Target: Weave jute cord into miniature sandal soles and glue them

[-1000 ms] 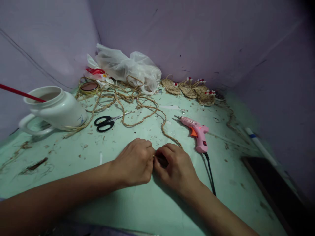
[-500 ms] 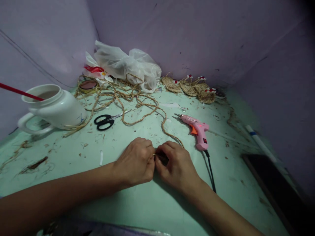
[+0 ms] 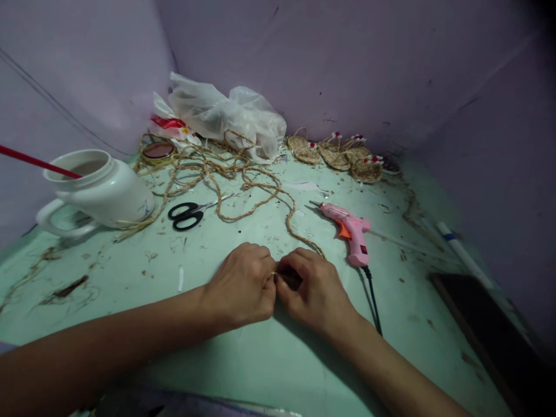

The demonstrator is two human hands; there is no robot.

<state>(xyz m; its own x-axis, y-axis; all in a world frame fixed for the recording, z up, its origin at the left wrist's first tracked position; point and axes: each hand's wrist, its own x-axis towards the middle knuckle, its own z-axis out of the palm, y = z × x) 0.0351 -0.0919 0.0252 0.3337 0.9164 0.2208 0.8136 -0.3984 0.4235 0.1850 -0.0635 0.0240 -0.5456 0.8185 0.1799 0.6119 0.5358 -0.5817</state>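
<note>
The fingers (image 3: 266, 272) of the left hand (image 3: 241, 286) are curled tight and pinched against those of the right hand (image 3: 315, 289), the two hands touching knuckle to knuckle on the pale green surface (image 3: 260, 359). Between them they close on the near end of a braided jute rope (image 3: 299, 234); a small bit of it shows at the meeting point, while the piece under the right hand's fingers is dark and too hidden to make out. From the hands the rope runs up and away across the surface into a loose tangle (image 3: 217, 168).

Taking the hands as the landmark: just to their right lies a pink glue gun (image 3: 350, 231) on its side, its black cord (image 3: 372, 301) trailing past the right wrist. Beyond them to the left lie black-handled scissors (image 3: 189, 214), and farther left a white jug (image 3: 95, 188) with a red stick (image 3: 35, 163) in it. Far behind them, by the wall, sit a crumpled clear plastic bag (image 3: 230, 119) and a row of small woven jute pieces (image 3: 339, 156) with red and white trim. Well to the right is a dark flat board (image 3: 482, 330), with a white tube (image 3: 463, 255) beyond it.
</note>
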